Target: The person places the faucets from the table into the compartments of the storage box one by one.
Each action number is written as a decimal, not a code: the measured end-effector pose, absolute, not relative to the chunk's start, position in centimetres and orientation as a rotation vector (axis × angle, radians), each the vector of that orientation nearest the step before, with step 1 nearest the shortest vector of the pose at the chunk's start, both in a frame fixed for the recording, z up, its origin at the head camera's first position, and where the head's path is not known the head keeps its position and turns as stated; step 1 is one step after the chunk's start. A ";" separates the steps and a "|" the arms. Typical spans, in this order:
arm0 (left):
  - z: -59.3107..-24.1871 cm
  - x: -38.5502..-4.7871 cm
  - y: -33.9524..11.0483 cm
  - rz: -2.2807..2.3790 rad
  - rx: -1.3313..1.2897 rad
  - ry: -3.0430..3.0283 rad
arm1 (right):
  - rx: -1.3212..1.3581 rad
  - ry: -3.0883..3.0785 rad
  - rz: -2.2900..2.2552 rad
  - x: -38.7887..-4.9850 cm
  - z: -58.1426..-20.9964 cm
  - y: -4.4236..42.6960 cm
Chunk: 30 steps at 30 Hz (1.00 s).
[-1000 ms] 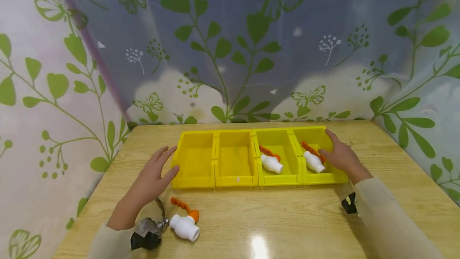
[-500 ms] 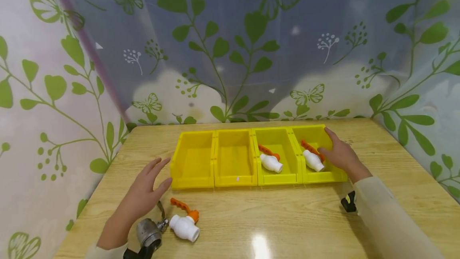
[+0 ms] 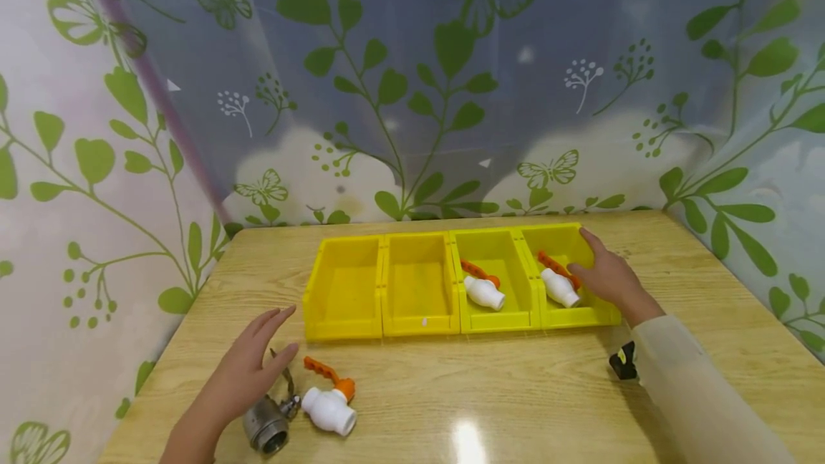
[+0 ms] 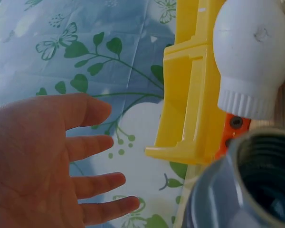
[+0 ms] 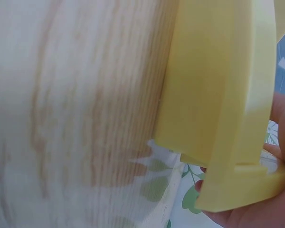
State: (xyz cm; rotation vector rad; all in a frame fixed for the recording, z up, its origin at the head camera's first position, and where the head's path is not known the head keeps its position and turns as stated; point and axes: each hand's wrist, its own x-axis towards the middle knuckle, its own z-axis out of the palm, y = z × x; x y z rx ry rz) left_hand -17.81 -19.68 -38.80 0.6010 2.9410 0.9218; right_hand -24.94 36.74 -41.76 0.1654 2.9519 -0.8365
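Your right hand (image 3: 612, 281) grips the right end wall of the yellow bin row (image 3: 354, 328), thumb on the inner side and fingers round the outside. Your left hand (image 3: 241, 378) holds nothing: its fingers are extended and spread, thumb apart, and they point toward the row's near-left corner without touching it.

The bin row sits toward the far edge of the desk (image 3: 528, 371), its long axis running left to right, parallel to that edge, its low front lips facing you at the near edge.

Beside and partly behind your left hand, near the desk's near-left corner, lies a metal valve (image 3: 266, 424). Its threaded mouth faces the near edge, turned a little right, and its lever points toward the far edge.

Just right of it lies a white valve (image 3: 329, 410); its body slants from far left to near right, and its orange handle (image 3: 320, 371) points toward the far-left corner of the desk.

In the third bin from the left sits a second white valve (image 3: 485, 293), in the fourth a third white valve (image 3: 559, 288), both slanting near-right, with orange handles lying behind them toward the far left.
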 end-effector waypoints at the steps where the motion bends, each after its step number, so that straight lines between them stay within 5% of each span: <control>1: -38.8 -17.7 -19.8 0.917 0.592 2.933 | 0.167 2.950 -0.837 -24.9 -41.7 36.7; 30: -42.3 -16.9 -22.1 0.818 0.723 2.553 | 0.160 2.948 -0.824 -25.1 -41.8 36.9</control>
